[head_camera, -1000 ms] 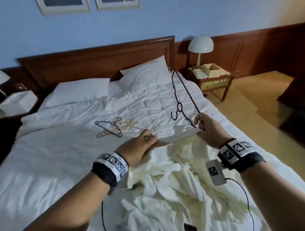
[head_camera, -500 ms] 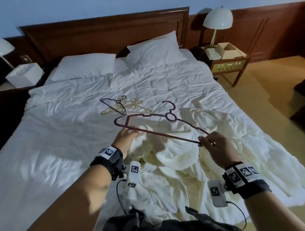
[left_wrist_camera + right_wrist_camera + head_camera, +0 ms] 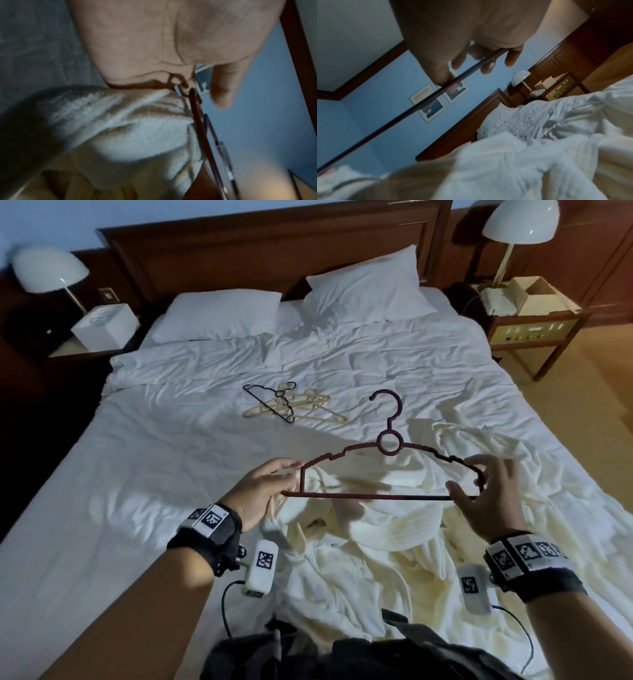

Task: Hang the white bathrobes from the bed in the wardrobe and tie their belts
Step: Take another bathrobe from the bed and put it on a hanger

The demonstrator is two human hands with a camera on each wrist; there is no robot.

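A dark red plastic hanger (image 3: 388, 470) is held flat over a bed (image 3: 144, 440), hook pointing toward the headboard (image 3: 274, 244). It is thin, with a ring below the hook, stepped notches along both shoulders and a straight bottom bar. The left hand (image 3: 263, 491) holds its left end, the fingers closed around fluffy cream cloth of a bathrobe (image 3: 376, 549) and touching the hanger's corner; in the left wrist view the hanger (image 3: 202, 129) runs edge-on beside that bunched terry cloth. The right hand (image 3: 489, 501) pinches the right end, thumb on the bottom bar and fingers curled over the shoulder; the right wrist view shows the bar (image 3: 412, 106) crossing under thumb and fingertips.

The bathrobe lies crumpled directly under the hanger at the near side of the bed, thick, ribbed and cream against the smoother, creased white sheet.

Further up the bed is a small pile of hangers (image 3: 291, 407), one dark and several pale, well apart from the robe. Two white pillows (image 3: 366, 289) lean at the dark wood headboard. A white domed lamp (image 3: 48, 270) stands on each side; the right nightstand (image 3: 534, 330) also carries an open cardboard box (image 3: 537, 292). Both wrists wear black bands with printed square markers.
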